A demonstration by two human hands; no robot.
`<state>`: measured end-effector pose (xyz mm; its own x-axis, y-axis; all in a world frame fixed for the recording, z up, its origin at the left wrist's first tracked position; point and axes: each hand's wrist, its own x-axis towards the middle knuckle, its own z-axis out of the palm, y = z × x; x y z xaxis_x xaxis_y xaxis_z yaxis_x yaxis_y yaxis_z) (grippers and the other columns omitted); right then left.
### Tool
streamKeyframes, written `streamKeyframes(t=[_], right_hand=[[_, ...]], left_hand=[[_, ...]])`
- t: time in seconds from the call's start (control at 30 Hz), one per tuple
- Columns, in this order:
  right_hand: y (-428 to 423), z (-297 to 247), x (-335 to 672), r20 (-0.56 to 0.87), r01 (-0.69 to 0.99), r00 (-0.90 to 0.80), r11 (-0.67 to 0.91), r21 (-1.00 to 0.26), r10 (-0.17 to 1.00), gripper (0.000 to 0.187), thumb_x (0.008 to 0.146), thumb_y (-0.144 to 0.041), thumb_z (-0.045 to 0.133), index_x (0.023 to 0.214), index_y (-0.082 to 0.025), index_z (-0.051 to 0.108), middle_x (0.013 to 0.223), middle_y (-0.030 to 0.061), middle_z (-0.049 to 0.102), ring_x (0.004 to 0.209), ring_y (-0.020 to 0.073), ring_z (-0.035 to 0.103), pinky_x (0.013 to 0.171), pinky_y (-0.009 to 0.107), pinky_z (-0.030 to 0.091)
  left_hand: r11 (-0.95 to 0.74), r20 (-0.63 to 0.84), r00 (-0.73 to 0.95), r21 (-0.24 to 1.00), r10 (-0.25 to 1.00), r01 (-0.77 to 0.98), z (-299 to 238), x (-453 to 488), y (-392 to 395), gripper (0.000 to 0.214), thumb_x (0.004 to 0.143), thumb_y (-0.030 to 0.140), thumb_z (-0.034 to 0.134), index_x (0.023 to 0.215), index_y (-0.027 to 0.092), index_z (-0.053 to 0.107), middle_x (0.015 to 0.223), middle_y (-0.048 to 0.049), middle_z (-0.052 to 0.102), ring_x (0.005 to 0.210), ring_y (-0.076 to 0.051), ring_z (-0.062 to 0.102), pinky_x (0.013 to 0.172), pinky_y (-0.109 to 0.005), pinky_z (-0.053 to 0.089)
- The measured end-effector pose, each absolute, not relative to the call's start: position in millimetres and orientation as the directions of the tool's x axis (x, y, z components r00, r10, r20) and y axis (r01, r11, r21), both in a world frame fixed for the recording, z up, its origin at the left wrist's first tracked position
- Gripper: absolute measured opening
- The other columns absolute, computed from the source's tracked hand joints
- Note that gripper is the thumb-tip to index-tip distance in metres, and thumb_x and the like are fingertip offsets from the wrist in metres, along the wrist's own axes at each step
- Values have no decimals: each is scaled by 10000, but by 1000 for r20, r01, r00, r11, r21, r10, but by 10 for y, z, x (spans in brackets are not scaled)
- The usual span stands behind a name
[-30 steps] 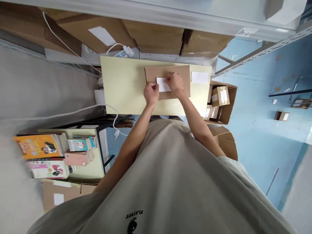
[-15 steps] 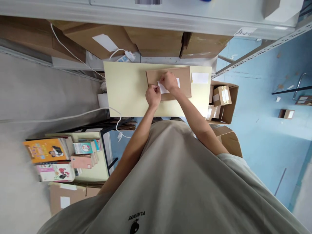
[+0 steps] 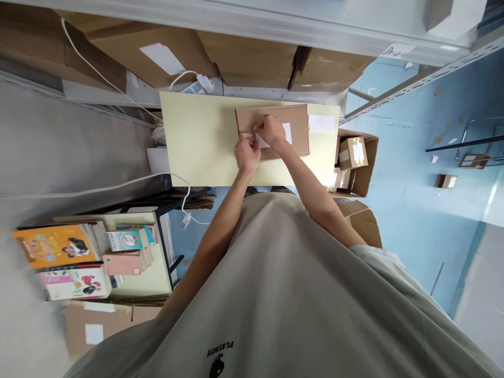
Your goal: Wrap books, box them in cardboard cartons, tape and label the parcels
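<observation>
A flat brown cardboard parcel (image 3: 295, 115) lies on a pale yellow table (image 3: 197, 142). A white label (image 3: 286, 132) sits on top of the parcel. My right hand (image 3: 271, 131) rests on the label's left part with fingers curled down onto it. My left hand (image 3: 247, 152) is at the parcel's near left edge, fingers pinched at the label's left end. What the left fingers pinch is too small to make out.
A second white slip (image 3: 322, 123) lies on the table right of the parcel. An open carton (image 3: 364, 173) with small taped boxes stands on the blue floor at the right. Large cartons (image 3: 248, 58) fill the shelf behind. Books (image 3: 74, 252) are stacked on a side table at the left.
My right hand has slid left across the label, uncovering its right part. My left hand stayed at the label's left end.
</observation>
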<state>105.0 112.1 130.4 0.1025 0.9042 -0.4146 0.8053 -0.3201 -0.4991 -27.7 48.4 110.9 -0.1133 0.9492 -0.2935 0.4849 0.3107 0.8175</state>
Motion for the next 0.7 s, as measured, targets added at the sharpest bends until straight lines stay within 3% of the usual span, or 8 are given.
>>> streamKeyframes(t=[0.1, 0.23, 0.37, 0.47, 0.57, 0.63, 0.7], right_hand=[[1144, 1416, 1012, -474, 804, 131, -373, -462, 871, 230, 1171, -372, 736, 1127, -149, 769, 1200, 141, 840, 1205, 254, 766, 1149, 421, 591], [981, 1555, 1036, -520, 822, 117, -377, -426, 846, 171, 1136, -266, 745, 1198, -116, 797, 1260, 147, 844, 1225, 248, 785, 1132, 397, 593], [756, 1554, 1116, -568, 826, 134, -408, -389, 812, 97, 980, -205, 868, 1066, -170, 839, 1146, 118, 867, 1144, 281, 815, 1068, 397, 618], [599, 1505, 1258, -555, 788, 209, -475, -393, 806, 118, 963, -289, 895, 985, -196, 827, 1054, 95, 862, 1067, 272, 808, 1027, 387, 618], [408, 1484, 1535, -473, 691, 404, -600, -403, 783, 190, 1011, -394, 844, 1005, -209, 805, 1086, 114, 854, 1029, 278, 788, 1005, 401, 612], [244, 1480, 1776, -328, 616, 588, -672, -412, 740, 263, 985, -432, 855, 1102, -205, 790, 1187, 159, 838, 1119, 322, 768, 1053, 438, 597], [57, 1461, 2003, -177, 558, 718, -709, -431, 673, 455, 931, -488, 892, 1231, -173, 758, 1326, 234, 782, 1253, 378, 721, 1128, 488, 565]], left_hand=[[306, -304, -86, 817, 949, 488, 1077, -317, 491, 352, 914, 104, 854, 1202, 258, 722, 889, -16, 784, 1022, -281, 809, 1074, -426, 598], [329, -350, -42, 828, 936, 454, 991, -359, 541, 417, 873, 53, 876, 1208, 239, 710, 920, 1, 771, 963, -233, 792, 1001, -381, 593], [334, -383, 19, 829, 924, 449, 935, -378, 590, 454, 839, 18, 879, 1187, 236, 687, 924, 11, 765, 923, -217, 792, 944, -359, 588], [332, -379, 16, 829, 925, 450, 961, -367, 596, 457, 806, -18, 886, 1111, 249, 675, 917, 6, 758, 930, -230, 789, 959, -379, 594], [283, -338, 42, 843, 940, 458, 1040, -388, 560, 460, 810, -23, 878, 1104, 262, 668, 965, -18, 761, 984, -252, 793, 1002, -409, 611], [218, -291, 76, 843, 954, 491, 1090, -471, 519, 458, 839, 22, 893, 1158, 260, 666, 1122, -67, 776, 1098, -277, 799, 1055, -429, 617], [176, -260, 81, 821, 962, 543, 1109, -629, 473, 496, 868, 125, 942, 1259, 239, 658, 1349, -144, 745, 1258, -323, 779, 1115, -454, 612]])
